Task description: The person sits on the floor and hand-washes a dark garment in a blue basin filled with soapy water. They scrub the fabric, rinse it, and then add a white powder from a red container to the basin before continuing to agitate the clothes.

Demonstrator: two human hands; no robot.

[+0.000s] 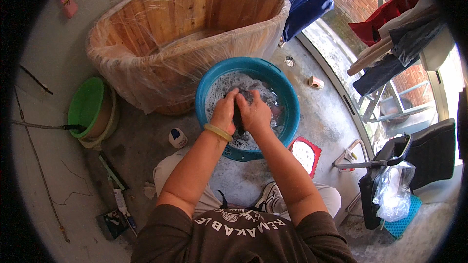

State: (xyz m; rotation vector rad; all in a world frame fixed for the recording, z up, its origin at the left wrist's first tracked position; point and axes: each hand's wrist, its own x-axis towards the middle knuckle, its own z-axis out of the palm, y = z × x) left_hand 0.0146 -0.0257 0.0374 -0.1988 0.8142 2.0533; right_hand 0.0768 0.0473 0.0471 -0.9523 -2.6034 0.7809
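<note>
A round blue plastic basin point(204, 80) of soapy water point(219, 82) stands on the floor between my knees. Both hands are over it, close together, gripping a dark wet cloth point(239, 117). My left hand point(225, 111), below a pale yellow bangle point(218, 132), holds the cloth's left side. My right hand point(255, 111) holds its right side, fingers pointing away from me. Foam and water hide part of the cloth. Something reddish point(278, 111) shows in the water at the right.
Beyond the basin stands a wooden tub point(219, 47) wrapped in clear plastic. Green basin point(86, 107) and white bottle point(178, 138) are at left. A red-rimmed tray point(317, 149) lies right, near a folding chair point(369, 190). Clothes point(398, 36) hang at the upper right, beside a glass door.
</note>
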